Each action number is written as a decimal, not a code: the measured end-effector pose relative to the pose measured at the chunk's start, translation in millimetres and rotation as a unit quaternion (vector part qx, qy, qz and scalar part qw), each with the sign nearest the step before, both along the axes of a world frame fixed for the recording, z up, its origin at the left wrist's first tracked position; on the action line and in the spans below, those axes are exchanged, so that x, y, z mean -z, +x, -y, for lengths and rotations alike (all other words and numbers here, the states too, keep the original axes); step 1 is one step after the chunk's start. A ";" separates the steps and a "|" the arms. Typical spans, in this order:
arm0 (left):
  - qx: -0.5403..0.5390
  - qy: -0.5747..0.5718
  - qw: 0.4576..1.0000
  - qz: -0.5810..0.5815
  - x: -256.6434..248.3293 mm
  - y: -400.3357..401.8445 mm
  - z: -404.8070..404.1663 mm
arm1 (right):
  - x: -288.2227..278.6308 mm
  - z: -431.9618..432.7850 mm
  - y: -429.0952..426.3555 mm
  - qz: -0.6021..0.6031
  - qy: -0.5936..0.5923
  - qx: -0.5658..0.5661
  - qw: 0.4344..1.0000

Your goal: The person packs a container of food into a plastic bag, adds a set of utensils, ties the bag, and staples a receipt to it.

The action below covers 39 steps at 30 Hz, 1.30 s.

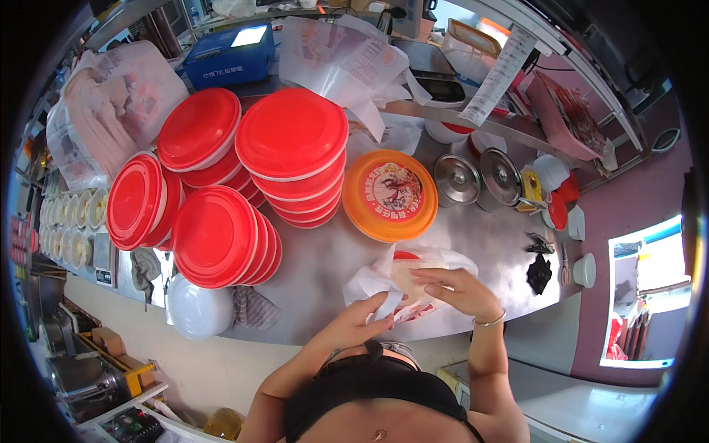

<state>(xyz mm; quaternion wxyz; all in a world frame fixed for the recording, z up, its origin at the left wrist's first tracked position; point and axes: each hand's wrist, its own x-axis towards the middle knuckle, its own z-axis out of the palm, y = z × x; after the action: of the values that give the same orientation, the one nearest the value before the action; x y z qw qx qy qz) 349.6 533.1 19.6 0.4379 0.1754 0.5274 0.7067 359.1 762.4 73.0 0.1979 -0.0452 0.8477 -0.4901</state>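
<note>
Before me on the steel counter, a translucent white plastic bag (363, 282) lies around a container whose red lid (406, 256) shows in part. My left hand (363, 318) pinches a white edge, of bag or paper, between thumb and fingers at the bag's near left side. My right hand (454, 290), a bracelet at its wrist, lies over a pale flat item (412, 279) on the bag; its fingers are extended, and whether they grip anything is unclear. Just beyond the bag sits an orange round container lid (390, 194) with a printed picture.
Stacked red-lidded bowls (291, 135) stand to the left. An upturned white bowl (199, 307) and a striped cloth (255, 307) lie at the near edge. Steel lidded pots (457, 176), a black plastic bag (539, 274) and scissors (565, 266) are at the right. A blue printer (230, 58) stands behind.
</note>
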 end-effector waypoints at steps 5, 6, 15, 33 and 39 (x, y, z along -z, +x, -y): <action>-0.040 -0.092 0.940 -0.327 23.4 0.3 19.4 | -22.2 37.9 -134.0 -0.221 -0.078 0.147 0.961; -0.035 -0.089 0.938 -0.332 20.7 0.2 27.9 | -14.1 44.8 -161.3 -0.255 -0.094 0.143 0.952; -0.273 -0.159 0.906 -0.282 -3.8 7.5 117.6 | -28.9 69.5 -319.7 -0.515 0.391 0.159 0.746; -0.078 -0.466 0.479 -0.740 -88.0 -362.0 19.4 | -63.5 2.1 -361.9 -0.564 0.049 0.312 0.763; -0.014 -0.555 0.540 -0.632 -72.6 -390.4 -33.2 | -59.5 5.0 -354.7 -0.527 0.047 0.272 0.804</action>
<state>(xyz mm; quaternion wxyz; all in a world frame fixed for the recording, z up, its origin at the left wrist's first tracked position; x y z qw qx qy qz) -40.8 566.2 92.2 -0.0090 0.2911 0.9565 -0.0162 4.4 757.5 132.5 -0.4190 -0.0548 0.8208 -0.3844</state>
